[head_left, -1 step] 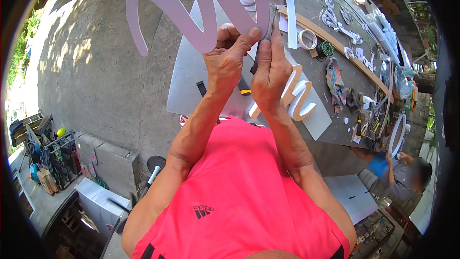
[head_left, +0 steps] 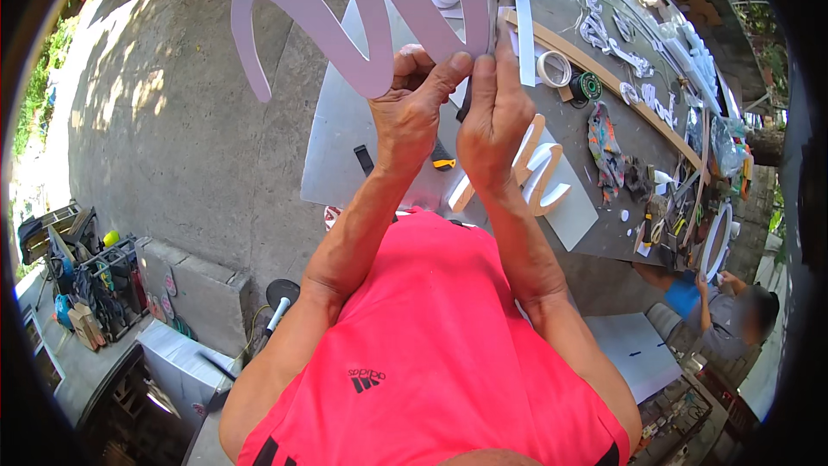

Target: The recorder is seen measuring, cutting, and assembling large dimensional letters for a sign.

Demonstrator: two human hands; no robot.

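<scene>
**Lilac letter (head_left: 366, 13) pinched in L hand (head_left: 408, 121)**
Letter's approx. 11 o'clock of L fingers, strokes slanting 11-to-5; thumb on face, fingers curled behind, closed. R hand (head_left: 496, 125) nearer its 4 o'clock edge, fingers near-straight; can't tell R grip.

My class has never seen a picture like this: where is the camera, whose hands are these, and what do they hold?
No machine here: these are a person's bare hands. A wide camera on their head looks down, bending straight edges. The left hand grips a flat, wavy pale-purple piece; the right hand is by its edge, with something greyish too hidden to name. The table bears a pale sheet, a crumpled patterned cloth and, farther up, a ring of tape.
</scene>
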